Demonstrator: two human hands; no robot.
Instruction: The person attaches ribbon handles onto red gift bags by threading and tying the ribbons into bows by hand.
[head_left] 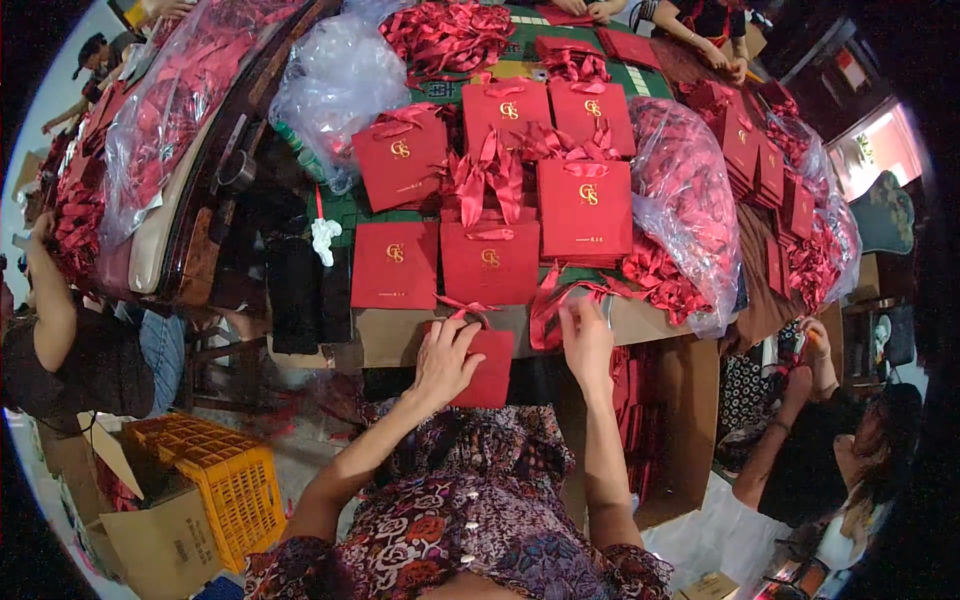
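Observation:
My left hand [447,358] grips a small red paper gift bag [487,374] at the near edge of the table, its thumb lying across the front. A satin ribbon handle shows at the bag's top, by the fingertips. To its right my right hand [587,340] is closed, fingers pinched on a loose red satin ribbon [545,315]. Just beyond both hands lie flat red bags with gold lettering, among them a left one [394,265], a middle one [490,262] and a stacked pile [585,210] on the right.
Clear plastic sacks of red ribbon [685,210] flank the work area, with a crumpled clear bag [340,85] at the far left. A yellow crate [225,480] and cardboard boxes [160,540] stand on the floor. Other people work around the table; one sits at right [820,450].

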